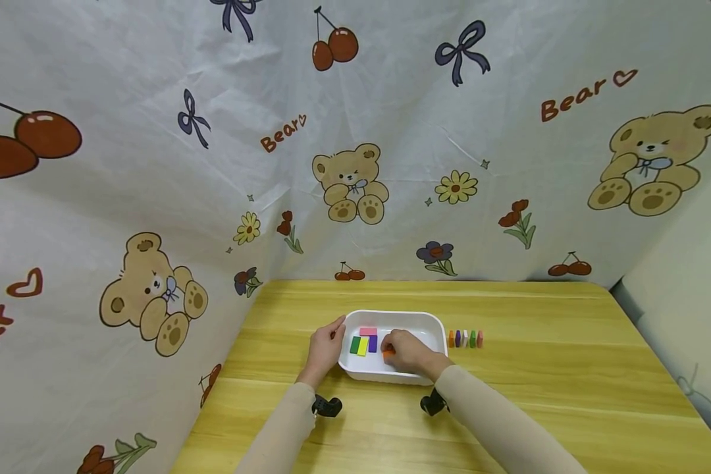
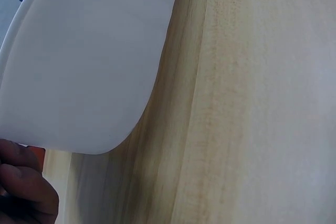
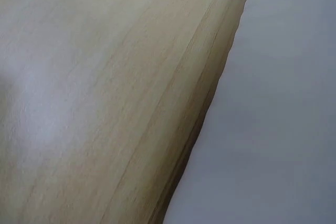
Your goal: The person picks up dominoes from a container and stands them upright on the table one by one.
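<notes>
A white plastic tray (image 1: 429, 324) rests on the table. Its left end is gripped at the rim by my left hand (image 1: 324, 349), whose curled fingers (image 2: 29, 187) also show at the tray corner in the left wrist view. Inside the tray my right hand (image 1: 407, 351) pinches an orange block (image 1: 388, 355) close over the tray floor; the fingers hide part of it. Just left of it lie a purple block (image 1: 372, 343), a yellow block (image 1: 363, 347) and a green block (image 1: 355, 345) side by side. A pink block (image 1: 368, 332) lies across behind them.
Right of the tray, several small coloured blocks (image 1: 465, 339) stand on edge in a row on the wooden table (image 1: 545, 382). A white cloth (image 1: 415, 131) printed with bears hangs behind and to the left. The tray's outer wall (image 3: 273, 108) fills the right wrist view's right side.
</notes>
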Motion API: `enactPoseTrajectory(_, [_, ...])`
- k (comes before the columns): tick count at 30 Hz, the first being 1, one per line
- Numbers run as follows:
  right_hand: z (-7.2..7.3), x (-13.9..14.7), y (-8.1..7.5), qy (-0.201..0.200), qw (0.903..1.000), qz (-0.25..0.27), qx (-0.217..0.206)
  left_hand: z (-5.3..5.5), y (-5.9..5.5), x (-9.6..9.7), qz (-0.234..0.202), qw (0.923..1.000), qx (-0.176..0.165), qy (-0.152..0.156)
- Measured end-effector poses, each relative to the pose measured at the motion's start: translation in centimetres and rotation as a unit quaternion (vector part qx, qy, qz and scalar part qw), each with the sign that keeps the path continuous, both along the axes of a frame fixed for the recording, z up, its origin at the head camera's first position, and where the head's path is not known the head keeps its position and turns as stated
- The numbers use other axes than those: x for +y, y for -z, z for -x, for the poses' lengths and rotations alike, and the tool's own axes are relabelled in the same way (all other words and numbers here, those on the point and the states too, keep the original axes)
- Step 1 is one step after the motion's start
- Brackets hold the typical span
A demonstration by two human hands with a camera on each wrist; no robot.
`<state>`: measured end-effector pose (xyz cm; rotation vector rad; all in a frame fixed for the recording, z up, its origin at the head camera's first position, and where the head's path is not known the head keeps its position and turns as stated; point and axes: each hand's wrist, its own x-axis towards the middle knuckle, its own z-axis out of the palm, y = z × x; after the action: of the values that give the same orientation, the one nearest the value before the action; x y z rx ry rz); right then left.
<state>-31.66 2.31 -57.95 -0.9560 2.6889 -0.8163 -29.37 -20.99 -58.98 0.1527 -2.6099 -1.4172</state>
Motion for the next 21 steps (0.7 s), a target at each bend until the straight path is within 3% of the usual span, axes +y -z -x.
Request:
enactPoseTrajectory(11, [0.07,0.42,-0.35,0.013,0.9997,0.021,-0.007,-0.01,0.14,-0.08,0.001,1.0000,0.006,0.001])
enactPoseTrajectory(21, [0.17,0.74,-0.44,0.057,0.9952,0.075,-0.029,0.21,0.27,-0.12,0.001,1.0000,0.005,-0.001])
